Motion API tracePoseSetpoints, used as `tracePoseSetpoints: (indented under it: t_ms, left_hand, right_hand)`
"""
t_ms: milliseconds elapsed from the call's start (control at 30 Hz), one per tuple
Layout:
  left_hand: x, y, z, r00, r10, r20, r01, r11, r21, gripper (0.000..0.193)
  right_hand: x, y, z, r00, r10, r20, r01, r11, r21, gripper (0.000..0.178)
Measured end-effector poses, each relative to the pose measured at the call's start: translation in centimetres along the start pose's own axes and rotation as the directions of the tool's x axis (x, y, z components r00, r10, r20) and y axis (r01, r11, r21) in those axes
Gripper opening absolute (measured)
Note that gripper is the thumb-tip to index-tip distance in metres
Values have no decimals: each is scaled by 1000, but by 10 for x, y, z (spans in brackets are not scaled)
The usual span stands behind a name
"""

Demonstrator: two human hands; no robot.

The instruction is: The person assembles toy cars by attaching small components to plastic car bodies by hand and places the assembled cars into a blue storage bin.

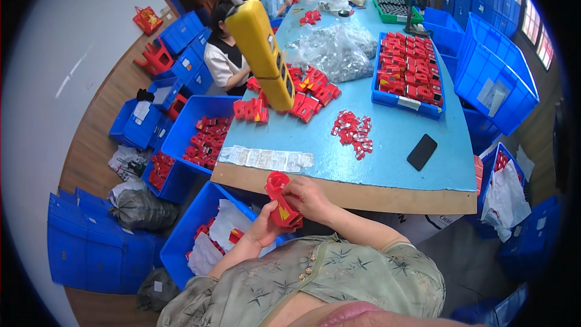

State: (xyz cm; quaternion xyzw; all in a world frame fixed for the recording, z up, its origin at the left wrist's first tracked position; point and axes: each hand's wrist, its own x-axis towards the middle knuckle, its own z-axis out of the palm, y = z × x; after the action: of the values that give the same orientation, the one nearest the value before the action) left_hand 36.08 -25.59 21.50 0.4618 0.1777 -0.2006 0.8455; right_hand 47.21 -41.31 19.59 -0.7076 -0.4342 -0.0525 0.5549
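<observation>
**Red housing gripped in both hands at the table's near edge**

A red plastic housing (282,201) with a yellow triangular label is held just in front of the wooden table edge (363,197), above the person's lap; the left hand (264,227) is cupped under its lower end with fingers curled about it, and the right hand (310,197) is closed over its upper side, fingertips pressed against the round opening at the top. For the work to be done well, the part is best kept steady by the lower hand while the pressing is done by the upper; the label side should be kept facing up so that alignment can be checked; a slip seems the likeliest fault, since the grip is partly on smooth plastic.

Just below on the left, a blue crate (200,224) with white bags and red pieces is seen; on the blue table top, a strip of clear sachets (266,158) lies near the edge, a scatter of small red clips (353,130) sits beyond it, and a black phone (422,152) lies to the right; farther off, a yellow hanging tool (263,51) and a tray of red parts (408,69) are seen.
</observation>
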Motion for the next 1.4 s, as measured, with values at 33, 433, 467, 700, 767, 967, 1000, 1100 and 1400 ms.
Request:
tracePoseSetpoints:
  t_ms: [33,433,467,700,767,967,1000,1100,1400]
  left_hand:
    - [-2,0,-1,1000,-8,27,9,999,-40,65]
    - [-42,-16,-9,982,180,-64,-181,983,-13,71]
    - [-44,-15,-13,980,186,-67,-187,982,-17,71]
    - [-59,-12,-25,988,154,-23,-155,982,-106,64]
    - [-61,-10,-27,989,146,-8,-146,978,-146,62]
    - [-59,-6,-27,986,158,-45,-162,978,-132,63]
    - [-58,-5,-29,986,161,-45,-166,977,-131,63]
    - [-58,1,-32,981,186,-57,-191,977,-94,63]
    - [-60,-2,-19,985,167,-50,-171,980,-98,62]
  right_hand:
    - [0,-5,2,1000,-5,4,5,1000,-6,16]
    - [6,-30,32,1000,-2,-25,-1,995,-101,18]
    - [9,-28,32,999,-33,32,34,999,-12,18]
    - [17,-32,51,978,-127,164,128,992,5,20]
    - [21,-40,52,976,-138,167,139,990,1,19]
    - [30,-39,63,988,-45,146,47,999,-11,33]
    - [32,-41,62,987,38,157,-34,999,-23,42]
    - [47,-61,55,970,-194,-145,153,955,-255,59]
    - [52,-59,44,994,-28,103,28,1000,-8,73]
